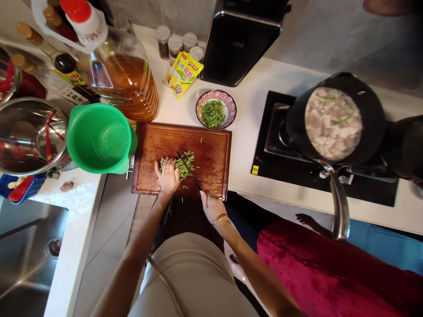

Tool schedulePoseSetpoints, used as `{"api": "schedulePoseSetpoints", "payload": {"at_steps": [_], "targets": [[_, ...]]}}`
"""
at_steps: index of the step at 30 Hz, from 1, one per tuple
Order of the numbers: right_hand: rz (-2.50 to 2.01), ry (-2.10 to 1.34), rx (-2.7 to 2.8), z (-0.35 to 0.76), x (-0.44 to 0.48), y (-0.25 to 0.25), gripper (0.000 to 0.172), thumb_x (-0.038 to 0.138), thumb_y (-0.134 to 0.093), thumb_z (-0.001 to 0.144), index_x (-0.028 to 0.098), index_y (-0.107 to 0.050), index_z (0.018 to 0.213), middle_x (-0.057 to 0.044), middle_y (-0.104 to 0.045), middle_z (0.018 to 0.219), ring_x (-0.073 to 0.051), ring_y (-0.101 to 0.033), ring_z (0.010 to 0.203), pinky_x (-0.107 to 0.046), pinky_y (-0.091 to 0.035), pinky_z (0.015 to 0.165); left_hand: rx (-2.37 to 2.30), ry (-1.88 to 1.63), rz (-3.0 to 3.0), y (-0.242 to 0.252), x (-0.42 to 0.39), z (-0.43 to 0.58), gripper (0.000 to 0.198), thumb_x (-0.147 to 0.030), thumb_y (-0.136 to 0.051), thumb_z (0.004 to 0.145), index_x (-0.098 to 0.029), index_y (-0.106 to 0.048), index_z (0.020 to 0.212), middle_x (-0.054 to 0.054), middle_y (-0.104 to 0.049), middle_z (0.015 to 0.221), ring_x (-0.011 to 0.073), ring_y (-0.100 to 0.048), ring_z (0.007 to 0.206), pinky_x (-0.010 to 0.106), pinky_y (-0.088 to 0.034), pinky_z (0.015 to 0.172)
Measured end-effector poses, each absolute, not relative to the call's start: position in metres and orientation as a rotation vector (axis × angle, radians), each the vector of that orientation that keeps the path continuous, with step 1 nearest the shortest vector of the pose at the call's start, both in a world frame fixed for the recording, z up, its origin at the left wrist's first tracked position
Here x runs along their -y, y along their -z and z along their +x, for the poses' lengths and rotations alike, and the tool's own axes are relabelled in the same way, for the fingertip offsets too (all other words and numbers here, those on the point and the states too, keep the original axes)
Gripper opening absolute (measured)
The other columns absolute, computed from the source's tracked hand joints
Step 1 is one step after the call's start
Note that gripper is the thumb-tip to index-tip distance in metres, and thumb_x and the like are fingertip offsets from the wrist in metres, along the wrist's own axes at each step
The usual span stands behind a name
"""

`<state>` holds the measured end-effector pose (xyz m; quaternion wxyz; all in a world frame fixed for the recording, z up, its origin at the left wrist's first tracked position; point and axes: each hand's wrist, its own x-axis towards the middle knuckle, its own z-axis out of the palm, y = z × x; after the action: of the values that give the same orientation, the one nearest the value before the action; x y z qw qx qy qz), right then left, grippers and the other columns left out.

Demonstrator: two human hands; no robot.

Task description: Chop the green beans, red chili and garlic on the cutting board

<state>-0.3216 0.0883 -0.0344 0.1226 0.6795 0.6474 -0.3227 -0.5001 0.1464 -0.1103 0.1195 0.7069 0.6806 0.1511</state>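
Observation:
My left hand (168, 178) presses down on a pile of chopped green beans (183, 168), its fingers bent over their left end. In my right hand (212, 207) is the handle of a kitchen knife (187, 164), whose dark blade crosses the pile just right of my left fingers. Both hands work over a brown wooden cutting board (205, 152), where a few loose green bits are scattered. Behind the board, a pink-rimmed bowl (233, 103) holds more cut green pieces (212, 113).
Left of the board stand a green colander (77, 141), a steel bowl (33, 103) and a large oil bottle (122, 79). A yellow seasoning packet (183, 72) lies behind. On the right, a pot (373, 110) of pale food sits on the stove (274, 165). Someone in red (291, 259) is close by.

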Motion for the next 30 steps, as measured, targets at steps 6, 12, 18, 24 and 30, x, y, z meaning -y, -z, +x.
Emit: {"api": "schedulePoseSetpoints", "payload": {"at_steps": [6, 12, 18, 24, 30], "targets": [[1.904, 0.978, -1.807, -0.33, -0.097, 0.028, 0.043, 0.035, -0.022, 0.099, 0.013, -0.057, 0.106, -0.012, -0.07, 0.086, -0.021, -0.068, 0.079, -0.027, -0.045, 0.065, -2.062, -0.441, 2.018, 0.122, -0.151, -0.496, 0.032, -0.027, -0.033, 0.093, -0.014, -0.059, 0.106, 0.012, -0.061, 0.118, 0.024, -0.045, 0.124, 0.051, -0.014, 0.114], [1.885, 1.01, -1.729, -0.34, -0.11, 0.024, 0.045, 0.04, -0.021, 0.098, 0.014, -0.058, 0.102, -0.013, -0.07, 0.082, -0.022, -0.068, 0.074, -0.028, -0.045, 0.064, -2.043, -0.398, 2.013, 0.124, -0.153, -0.498, 0.03, -0.026, -0.035, 0.092, -0.014, -0.06, 0.103, 0.013, -0.061, 0.116, 0.0253, -0.045, 0.123, 0.05, -0.02, 0.113], [1.969, 1.008, -1.814, -0.342, -0.115, 0.064, 0.046, 0.037, -0.022, 0.099, 0.013, -0.061, 0.102, -0.013, -0.07, 0.091, -0.021, -0.067, 0.086, -0.028, -0.046, 0.076, -2.028, -0.411, 2.009, 0.123, -0.153, -0.497, 0.03, -0.026, -0.035, 0.091, -0.014, -0.06, 0.101, 0.013, -0.061, 0.116, 0.0257, -0.046, 0.123, 0.05, -0.018, 0.113], [2.024, 0.984, -1.872, -0.335, -0.108, 0.067, 0.049, 0.034, -0.018, 0.099, 0.015, -0.062, 0.098, -0.011, -0.071, 0.092, -0.02, -0.066, 0.087, -0.027, -0.045, 0.075, -2.084, -0.475, 1.966, 0.121, -0.149, -0.495, 0.03, -0.026, -0.033, 0.092, -0.015, -0.059, 0.102, 0.014, -0.061, 0.116, 0.0253, -0.046, 0.122, 0.054, -0.011, 0.113], [2.015, 0.979, -1.841, -0.336, -0.097, 0.03, 0.046, 0.038, -0.02, 0.099, 0.015, -0.06, 0.1, -0.01, -0.071, 0.085, -0.02, -0.068, 0.077, -0.026, -0.045, 0.066, -2.134, -0.5, 2.025, 0.123, -0.147, -0.494, 0.03, -0.024, -0.032, 0.092, -0.013, -0.058, 0.103, 0.014, -0.061, 0.115, 0.026, -0.048, 0.12, 0.053, -0.015, 0.111]]}}
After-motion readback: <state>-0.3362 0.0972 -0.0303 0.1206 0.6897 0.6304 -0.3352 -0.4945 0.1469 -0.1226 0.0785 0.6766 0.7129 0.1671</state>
